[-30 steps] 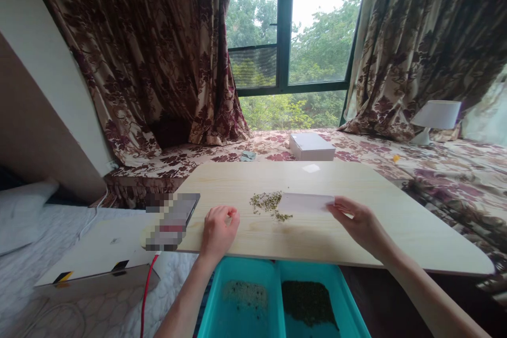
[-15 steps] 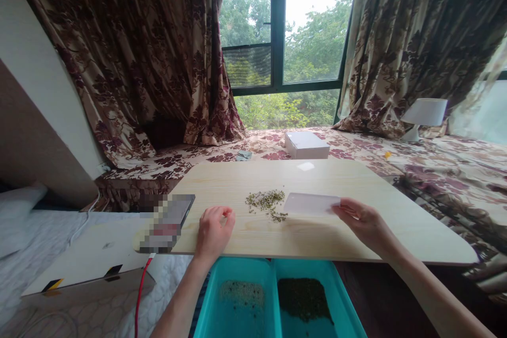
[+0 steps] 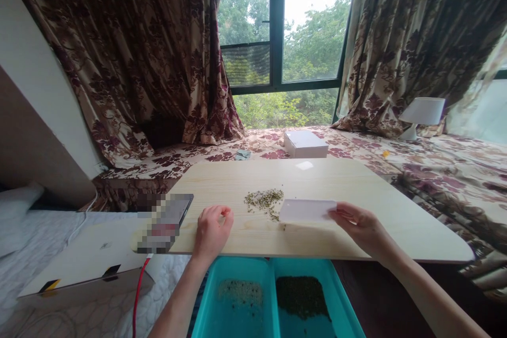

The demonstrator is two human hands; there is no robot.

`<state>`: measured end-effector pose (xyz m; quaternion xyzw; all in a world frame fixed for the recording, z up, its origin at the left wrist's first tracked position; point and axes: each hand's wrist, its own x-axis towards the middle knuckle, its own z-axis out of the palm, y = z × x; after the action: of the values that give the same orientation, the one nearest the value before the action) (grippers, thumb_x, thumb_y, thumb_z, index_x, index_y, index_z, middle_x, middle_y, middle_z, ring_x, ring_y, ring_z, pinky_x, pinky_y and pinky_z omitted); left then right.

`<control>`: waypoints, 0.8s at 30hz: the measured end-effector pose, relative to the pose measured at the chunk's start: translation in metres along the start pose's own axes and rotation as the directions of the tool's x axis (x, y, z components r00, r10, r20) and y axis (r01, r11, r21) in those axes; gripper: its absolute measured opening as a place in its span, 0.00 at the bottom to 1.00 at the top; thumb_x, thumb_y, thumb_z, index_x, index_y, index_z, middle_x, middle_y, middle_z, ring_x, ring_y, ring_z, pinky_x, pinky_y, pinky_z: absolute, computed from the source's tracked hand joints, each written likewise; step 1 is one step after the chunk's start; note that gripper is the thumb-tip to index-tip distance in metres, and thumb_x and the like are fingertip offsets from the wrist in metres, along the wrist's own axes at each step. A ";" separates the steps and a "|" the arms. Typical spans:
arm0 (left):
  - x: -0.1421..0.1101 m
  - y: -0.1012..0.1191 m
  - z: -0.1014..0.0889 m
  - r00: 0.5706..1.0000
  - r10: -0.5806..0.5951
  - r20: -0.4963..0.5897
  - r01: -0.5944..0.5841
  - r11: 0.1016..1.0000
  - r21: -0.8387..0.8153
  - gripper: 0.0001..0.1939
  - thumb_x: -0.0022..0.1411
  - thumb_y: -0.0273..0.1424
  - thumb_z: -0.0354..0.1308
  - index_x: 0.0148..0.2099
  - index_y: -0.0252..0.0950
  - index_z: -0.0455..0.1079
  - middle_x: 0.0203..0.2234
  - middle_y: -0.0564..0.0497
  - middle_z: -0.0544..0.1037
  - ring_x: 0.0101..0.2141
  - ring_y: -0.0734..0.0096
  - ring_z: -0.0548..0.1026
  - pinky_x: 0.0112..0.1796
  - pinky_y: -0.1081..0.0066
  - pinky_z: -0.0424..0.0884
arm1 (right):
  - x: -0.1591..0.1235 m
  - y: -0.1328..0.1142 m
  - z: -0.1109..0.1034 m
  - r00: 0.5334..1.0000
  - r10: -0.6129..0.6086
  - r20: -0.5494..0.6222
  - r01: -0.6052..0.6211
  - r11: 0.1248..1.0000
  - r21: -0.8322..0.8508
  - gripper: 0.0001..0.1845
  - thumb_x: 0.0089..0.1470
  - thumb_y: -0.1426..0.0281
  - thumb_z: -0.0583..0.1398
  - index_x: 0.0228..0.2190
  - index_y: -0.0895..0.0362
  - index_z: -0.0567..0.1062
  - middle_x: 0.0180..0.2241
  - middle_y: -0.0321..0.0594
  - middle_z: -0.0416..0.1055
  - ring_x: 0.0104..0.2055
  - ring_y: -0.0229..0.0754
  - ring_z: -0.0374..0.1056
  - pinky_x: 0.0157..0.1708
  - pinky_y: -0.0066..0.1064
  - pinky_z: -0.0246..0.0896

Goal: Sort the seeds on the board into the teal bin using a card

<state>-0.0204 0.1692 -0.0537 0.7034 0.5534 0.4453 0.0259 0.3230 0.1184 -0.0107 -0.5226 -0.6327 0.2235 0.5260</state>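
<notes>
My right hand (image 3: pixel 354 222) pinches one end of a thin, whitish plastic sheet (image 3: pixel 309 211), held at a slant over the table. The sheet's left edge reaches the small greenish seeds or beans (image 3: pixel 263 199), which lie in a loose pile on the light wooden table (image 3: pixel 245 174). To the left of the pile, my left hand (image 3: pixel 215 227) rests on the tabletop with its fingers curled in, and nothing shows in them. Below the table's near edge sits a turquoise two-part tray (image 3: pixel 274 296). Pale grains (image 3: pixel 241 293) lie in its left compartment and dark green ones (image 3: pixel 303 296) in its right.
A phone-like device (image 3: pixel 174 216), partly pixelated, lies at the table's left with a red cable (image 3: pixel 137 290) hanging off. A flat white box (image 3: pixel 91 259) is on the bed. Behind the table are a white box (image 3: pixel 306 142) and a lamp (image 3: pixel 423 111).
My right hand has tilted the sheet and brought it slightly left and nearer to me. Some grains at the pile's near side have shifted. My left hand stays in place on the table.
</notes>
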 end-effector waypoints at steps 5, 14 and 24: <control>0.000 0.001 -0.001 1.000 0.001 -0.002 -0.001 1.000 0.000 0.10 0.58 0.35 0.51 0.31 0.38 0.71 0.30 0.50 0.77 0.37 0.62 0.72 0.44 0.61 0.67 | -0.006 0.002 -0.006 0.999 0.033 -0.004 -0.033 0.999 0.010 0.25 0.38 0.46 0.64 0.25 0.55 0.76 0.26 0.45 0.79 0.32 0.50 0.76 0.36 0.38 0.73; 0.000 -0.001 0.001 1.000 0.014 -0.003 -0.014 1.000 -0.003 0.10 0.58 0.36 0.51 0.31 0.39 0.72 0.29 0.49 0.77 0.37 0.62 0.73 0.43 0.61 0.67 | -0.005 0.007 -0.007 1.000 0.011 -0.009 -0.011 1.000 0.005 0.22 0.41 0.48 0.63 0.24 0.55 0.76 0.26 0.44 0.79 0.31 0.49 0.76 0.35 0.37 0.73; -0.001 -0.003 0.002 1.000 0.019 -0.005 -0.020 1.000 -0.004 0.10 0.58 0.35 0.51 0.31 0.39 0.71 0.30 0.50 0.77 0.38 0.61 0.72 0.44 0.61 0.67 | -0.005 0.004 -0.011 1.000 0.009 -0.015 -0.009 1.000 -0.021 0.22 0.42 0.48 0.63 0.25 0.55 0.77 0.27 0.44 0.79 0.31 0.49 0.76 0.36 0.37 0.73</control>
<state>-0.0211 0.1706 -0.0567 0.7076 0.5456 0.4486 0.0218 0.3338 0.1123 -0.0120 -0.5325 -0.6286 0.2153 0.5243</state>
